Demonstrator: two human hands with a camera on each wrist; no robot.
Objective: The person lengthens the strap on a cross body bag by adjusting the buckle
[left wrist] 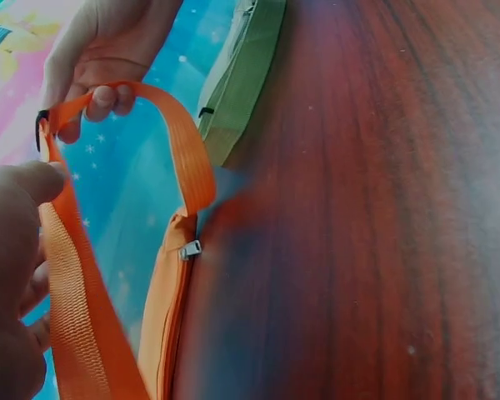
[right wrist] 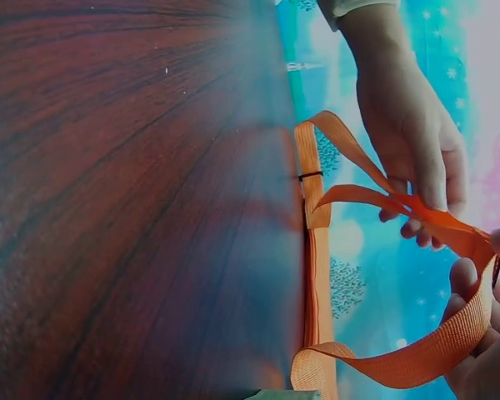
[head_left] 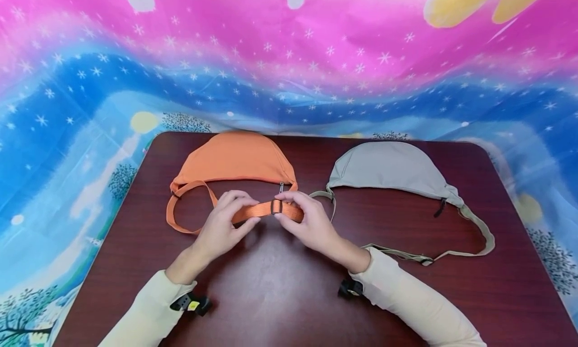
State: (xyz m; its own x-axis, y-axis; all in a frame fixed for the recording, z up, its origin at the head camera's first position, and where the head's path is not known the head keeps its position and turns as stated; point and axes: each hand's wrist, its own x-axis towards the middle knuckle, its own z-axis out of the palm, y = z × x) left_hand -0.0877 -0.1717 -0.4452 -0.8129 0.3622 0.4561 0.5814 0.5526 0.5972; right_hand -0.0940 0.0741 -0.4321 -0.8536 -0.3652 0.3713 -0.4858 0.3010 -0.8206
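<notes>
An orange waist bag (head_left: 235, 159) lies on the dark table with its strap drawn up in front of it. My left hand (head_left: 221, 225) pinches the orange strap (head_left: 249, 212) between thumb and fingers. Close beside a black slider buckle (head_left: 276, 206), my right hand (head_left: 312, 220) grips the same strap. Between the two hands the webbing is raised off the table, seen in the left wrist view with the thumb (left wrist: 40, 179) laid along it. A loop of strap (head_left: 170, 214) rests left of my left hand. The bag's metal zipper pull (left wrist: 191, 249) hangs at its right end.
To the right lies a grey-green waist bag (head_left: 384, 166), its long strap (head_left: 487, 239) curling toward my right forearm. The wood-grain table (head_left: 271, 297) reaches back to a printed cloth backdrop (head_left: 280, 51). Black cameras are worn on both wrists.
</notes>
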